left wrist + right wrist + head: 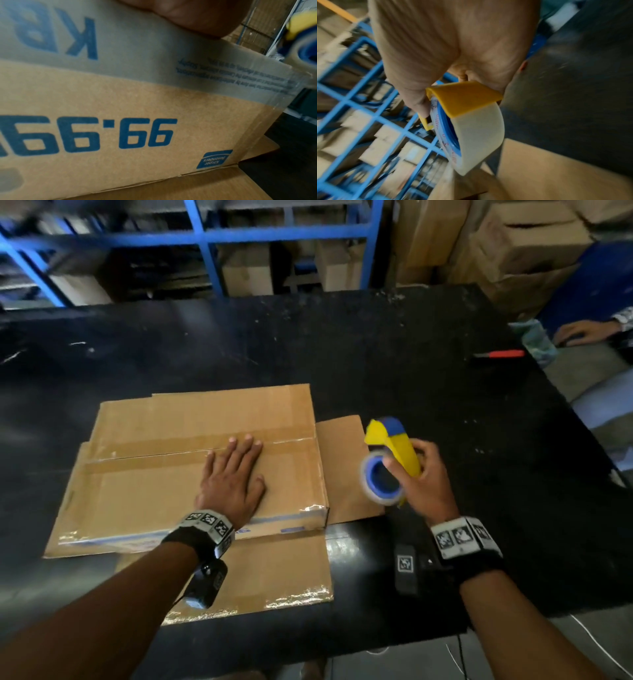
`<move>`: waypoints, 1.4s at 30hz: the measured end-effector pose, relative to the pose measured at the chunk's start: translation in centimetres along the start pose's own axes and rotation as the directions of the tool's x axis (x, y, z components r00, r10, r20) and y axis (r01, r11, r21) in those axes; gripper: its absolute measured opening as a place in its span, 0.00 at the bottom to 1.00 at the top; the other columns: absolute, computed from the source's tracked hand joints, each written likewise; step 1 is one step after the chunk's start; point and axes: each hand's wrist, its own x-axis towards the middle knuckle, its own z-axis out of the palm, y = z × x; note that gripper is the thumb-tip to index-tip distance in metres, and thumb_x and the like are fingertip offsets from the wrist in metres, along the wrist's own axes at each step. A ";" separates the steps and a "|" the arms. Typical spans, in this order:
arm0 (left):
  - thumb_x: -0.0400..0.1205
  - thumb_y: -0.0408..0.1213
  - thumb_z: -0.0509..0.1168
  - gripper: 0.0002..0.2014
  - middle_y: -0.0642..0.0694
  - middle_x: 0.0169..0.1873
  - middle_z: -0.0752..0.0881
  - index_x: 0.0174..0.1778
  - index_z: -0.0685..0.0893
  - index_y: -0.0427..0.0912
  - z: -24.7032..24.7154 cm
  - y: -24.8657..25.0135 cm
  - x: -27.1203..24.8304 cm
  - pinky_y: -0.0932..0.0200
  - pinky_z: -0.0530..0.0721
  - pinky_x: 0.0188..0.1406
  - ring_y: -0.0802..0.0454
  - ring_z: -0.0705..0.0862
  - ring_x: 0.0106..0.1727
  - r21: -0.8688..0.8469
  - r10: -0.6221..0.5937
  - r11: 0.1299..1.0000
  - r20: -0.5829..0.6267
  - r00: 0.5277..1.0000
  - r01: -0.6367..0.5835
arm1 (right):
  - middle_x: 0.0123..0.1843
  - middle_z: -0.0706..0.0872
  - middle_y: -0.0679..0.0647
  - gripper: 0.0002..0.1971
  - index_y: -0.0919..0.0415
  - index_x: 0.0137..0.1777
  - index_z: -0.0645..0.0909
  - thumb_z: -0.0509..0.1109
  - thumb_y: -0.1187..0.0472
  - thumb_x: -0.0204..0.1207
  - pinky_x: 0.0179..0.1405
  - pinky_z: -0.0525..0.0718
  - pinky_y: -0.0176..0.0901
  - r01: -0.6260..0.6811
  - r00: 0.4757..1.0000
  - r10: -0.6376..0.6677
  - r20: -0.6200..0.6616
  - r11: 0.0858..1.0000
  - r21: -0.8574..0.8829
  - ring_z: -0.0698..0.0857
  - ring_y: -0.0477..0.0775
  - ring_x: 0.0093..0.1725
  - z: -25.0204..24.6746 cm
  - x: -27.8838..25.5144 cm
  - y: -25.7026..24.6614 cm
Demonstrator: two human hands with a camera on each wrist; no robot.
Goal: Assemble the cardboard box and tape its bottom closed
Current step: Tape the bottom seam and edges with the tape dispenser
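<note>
The box (pixel 205 474) stands on the black table (pixel 411 354), set up with its bottom face upward and its lower flaps splayed flat on the table around it. On that upward face the two long flaps meet in a seam (pixel 281 441), and bands of brown tape already run along it; whether they belong to this job or are old tape cannot be told. Clear tape also shines along the near edge of the box, and in the left wrist view a clear strip (pixel 154 65) lies over the printed side wall. The left hand (pixel 233 474) lies flat on the box with fingers straight, their tips at the seam, holding the flaps down. The right hand (pixel 423 474), off the right side of the box and above a side flap, grips a yellow and blue tape dispenser (pixel 390 460) carrying a clear roll. By my judgement the folding is done and the taping is either well on or nearly finished; pressing the tape down and righting the box would remain.
</note>
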 end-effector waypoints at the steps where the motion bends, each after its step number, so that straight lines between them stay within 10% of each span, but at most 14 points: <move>1: 0.87 0.57 0.45 0.33 0.52 0.90 0.56 0.91 0.55 0.54 0.0 0.0 0.0 0.36 0.49 0.89 0.47 0.52 0.91 -0.003 -0.002 1.000 0.003 1.000 0.002 | 0.53 0.88 0.47 0.27 0.52 0.63 0.79 0.81 0.44 0.67 0.50 0.85 0.41 0.071 0.997 -0.070 0.026 0.997 -0.024 0.88 0.45 0.50 1.5 1.0 -1.9; 5: 0.85 0.57 0.47 0.34 0.53 0.90 0.60 0.90 0.59 0.54 -0.1 0.0 0.0 0.37 0.51 0.88 0.47 0.55 0.91 -0.026 -0.010 1.000 0.000 1.000 0.010 | 0.49 0.86 0.45 0.27 0.56 0.63 0.78 0.80 0.45 0.70 0.43 0.78 0.29 0.327 0.939 -0.307 0.154 0.937 -0.126 0.84 0.42 0.43 8.5 4.3 -7.7; 10: 0.85 0.56 0.48 0.34 0.52 0.89 0.62 0.90 0.60 0.54 0.0 -0.2 0.0 0.35 0.53 0.87 0.46 0.57 0.91 -0.046 -0.005 0.999 -0.016 1.000 0.005 | 0.57 0.85 0.54 0.30 0.56 0.66 0.73 0.77 0.42 0.70 0.47 0.80 0.46 0.507 0.829 -0.400 0.392 0.834 -0.220 0.85 0.55 0.51 14.2 5.7 -8.8; 18: 0.84 0.58 0.52 0.34 0.49 0.87 0.67 0.87 0.66 0.51 -0.9 -2.0 -0.7 0.34 0.51 0.88 0.45 0.60 0.90 -0.173 0.023 0.985 -0.023 0.999 -0.026 | 0.56 0.83 0.58 0.35 0.56 0.68 0.69 0.65 0.33 0.69 0.42 0.81 0.50 0.552 0.803 -0.369 0.469 0.757 -0.349 0.85 0.62 0.48 14.7 5.5 -7.3; 26: 0.85 0.63 0.46 0.34 0.53 0.90 0.58 0.88 0.60 0.58 -5.3 -18.7 -4.8 0.34 0.49 0.88 0.48 0.54 0.91 -0.103 -0.258 0.962 -0.035 0.965 0.254 | 0.53 0.80 0.52 0.29 0.55 0.67 0.68 0.67 0.38 0.74 0.42 0.76 0.45 0.557 0.807 -0.355 0.473 0.724 -0.406 0.83 0.57 0.45 15.1 5.8 -7.0; 34: 0.85 0.64 0.48 0.32 0.55 0.88 0.65 0.87 0.64 0.59 -4.4 -20.4 -5.2 0.35 0.57 0.86 0.48 0.58 0.89 -0.058 -0.241 0.970 -0.050 0.969 0.238 | 0.56 0.80 0.49 0.27 0.49 0.67 0.68 0.73 0.42 0.74 0.47 0.75 0.47 0.495 0.816 -0.229 0.531 0.751 -0.437 0.84 0.54 0.51 16.7 6.0 -9.5; 42: 0.85 0.62 0.53 0.32 0.53 0.86 0.70 0.85 0.70 0.56 -4.1 -20.7 -5.2 0.34 0.59 0.85 0.47 0.63 0.88 -0.086 -0.230 0.971 -0.109 0.967 0.221 | 0.57 0.83 0.51 0.32 0.53 0.69 0.69 0.69 0.34 0.72 0.46 0.80 0.50 0.752 0.519 -0.426 0.741 0.640 -0.159 0.83 0.53 0.49 31.0 2.5 -17.2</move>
